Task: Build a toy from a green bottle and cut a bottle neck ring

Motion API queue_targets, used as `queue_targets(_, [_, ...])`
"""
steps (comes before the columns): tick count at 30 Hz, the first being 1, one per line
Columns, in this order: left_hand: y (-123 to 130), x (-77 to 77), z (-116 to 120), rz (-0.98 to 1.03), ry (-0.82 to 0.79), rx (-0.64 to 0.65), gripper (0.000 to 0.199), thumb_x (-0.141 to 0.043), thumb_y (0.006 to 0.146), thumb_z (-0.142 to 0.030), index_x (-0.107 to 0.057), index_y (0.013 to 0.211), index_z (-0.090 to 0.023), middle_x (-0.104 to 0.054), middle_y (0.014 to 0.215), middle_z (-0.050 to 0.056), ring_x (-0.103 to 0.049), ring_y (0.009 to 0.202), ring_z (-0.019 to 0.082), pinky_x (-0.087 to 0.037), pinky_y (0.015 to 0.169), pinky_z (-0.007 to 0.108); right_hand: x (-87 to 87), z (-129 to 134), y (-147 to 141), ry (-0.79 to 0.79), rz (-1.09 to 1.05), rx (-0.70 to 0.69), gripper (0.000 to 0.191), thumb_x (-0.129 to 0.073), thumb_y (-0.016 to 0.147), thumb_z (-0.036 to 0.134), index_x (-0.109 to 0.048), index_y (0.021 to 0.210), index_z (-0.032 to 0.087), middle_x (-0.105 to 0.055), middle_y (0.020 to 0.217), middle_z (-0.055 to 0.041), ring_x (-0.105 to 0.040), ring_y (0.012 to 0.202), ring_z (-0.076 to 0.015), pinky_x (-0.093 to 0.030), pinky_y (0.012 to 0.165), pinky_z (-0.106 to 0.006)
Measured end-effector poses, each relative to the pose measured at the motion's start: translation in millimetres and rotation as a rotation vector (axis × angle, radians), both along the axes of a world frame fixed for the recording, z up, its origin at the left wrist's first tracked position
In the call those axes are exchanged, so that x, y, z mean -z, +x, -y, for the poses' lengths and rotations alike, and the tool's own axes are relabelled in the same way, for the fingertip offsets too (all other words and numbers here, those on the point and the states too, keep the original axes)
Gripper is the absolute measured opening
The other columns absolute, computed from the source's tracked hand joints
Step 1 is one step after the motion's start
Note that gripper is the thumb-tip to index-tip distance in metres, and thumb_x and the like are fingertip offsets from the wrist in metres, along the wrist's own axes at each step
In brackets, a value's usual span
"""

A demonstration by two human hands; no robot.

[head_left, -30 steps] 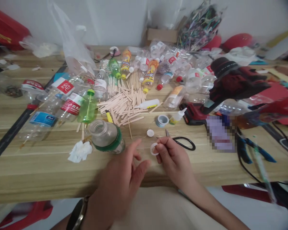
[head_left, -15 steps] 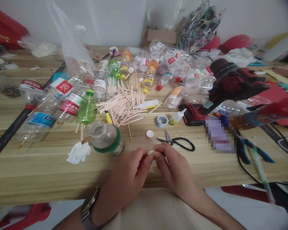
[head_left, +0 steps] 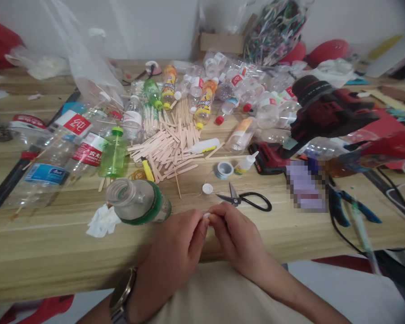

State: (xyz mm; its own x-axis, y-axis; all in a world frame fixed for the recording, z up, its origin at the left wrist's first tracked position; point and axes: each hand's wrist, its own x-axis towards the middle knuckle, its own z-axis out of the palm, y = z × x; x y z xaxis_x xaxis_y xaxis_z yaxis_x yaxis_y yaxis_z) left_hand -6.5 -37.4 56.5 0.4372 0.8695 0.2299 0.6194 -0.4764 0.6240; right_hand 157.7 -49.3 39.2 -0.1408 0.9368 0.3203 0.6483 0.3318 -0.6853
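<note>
Between my fingertips is a small white bottle cap, mostly covered by them. My left hand, with a watch on its wrist, pinches it from the left. My right hand is closed on its other side, thumb and forefinger pressed together. Just beyond the fingers lie black-handled scissors with parted blades. Another white cap rests on the table with a thin string by it. Left of my left hand, an open-necked bottle with a green band leans over.
Wooden sticks are heaped mid-table, with plastic bottles around them. A glue bottle and a small grey tub stand near a red-black cordless drill. Crumpled tissue lies left; blue-handled pliers lie right.
The view has shifted slightly, so things on the table appear a little further left. Less of the cap shows between my fingers; both hands keep their pinch.
</note>
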Motion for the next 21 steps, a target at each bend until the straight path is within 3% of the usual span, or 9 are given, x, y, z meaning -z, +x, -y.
queue_targets(5, [2,1.9,-3,-0.015,0.035,-0.004,0.029,-0.043,0.102,-0.021,-0.049,0.074,-0.023,-0.062,0.064,-0.002,-0.056,0.054,0.016,-0.035,0.052,0.027,-3.4,1,3,-0.114,-0.056,-0.021,0.015,-0.047,0.099,0.022,-0.058,0.09,0.025,-0.064,0.073,0.0001,-0.061,0.059,-0.0144,-0.046,0.056,-0.025])
queue_targets(10, [2,2.0,-3,0.008,0.004,0.007,0.029,-0.043,0.101,-0.021,-0.051,0.073,-0.022,-0.064,0.065,-0.001,-0.058,0.056,0.016,-0.036,0.054,0.027,-7.8,0,6,-0.112,-0.064,-0.033,0.016,-0.047,0.099,0.022,-0.06,0.089,0.024,-0.065,0.072,0.0001,-0.061,0.059,-0.0142,-0.047,0.057,-0.025])
queue_targets(15, [1,-1.5,-4,0.115,-0.226,-0.027,0.028,-0.043,0.103,-0.028,-0.06,0.082,-0.022,-0.07,0.071,-0.001,-0.063,0.063,0.017,-0.039,0.056,0.026,-13.3,-1,7,-0.167,-0.166,-0.049,0.013,-0.051,0.097,0.022,-0.063,0.092,0.023,-0.068,0.072,0.0002,-0.066,0.062,-0.0141,-0.05,0.059,-0.024])
queue_targets(18, [0,-3.6,-3,0.188,-0.378,-0.005,0.027,-0.046,0.103,-0.036,-0.065,0.09,-0.023,-0.073,0.077,0.0,-0.065,0.069,0.017,-0.044,0.062,0.027,-13.8,-1,6,-0.258,-0.286,0.03,0.013,-0.055,0.096,0.029,-0.065,0.089,0.024,-0.07,0.069,0.0001,-0.068,0.059,-0.0145,-0.051,0.056,-0.024])
queue_targets(21, [0,-3.5,-2,0.191,-0.422,0.003,0.025,-0.047,0.102,-0.035,-0.067,0.094,-0.022,-0.075,0.082,0.001,-0.066,0.074,0.018,-0.044,0.066,0.028,-13.7,-1,5,-0.316,-0.371,0.095,0.016,-0.058,0.094,0.034,-0.065,0.085,0.023,-0.069,0.062,0.0004,-0.068,0.055,-0.015,-0.051,0.052,-0.024])
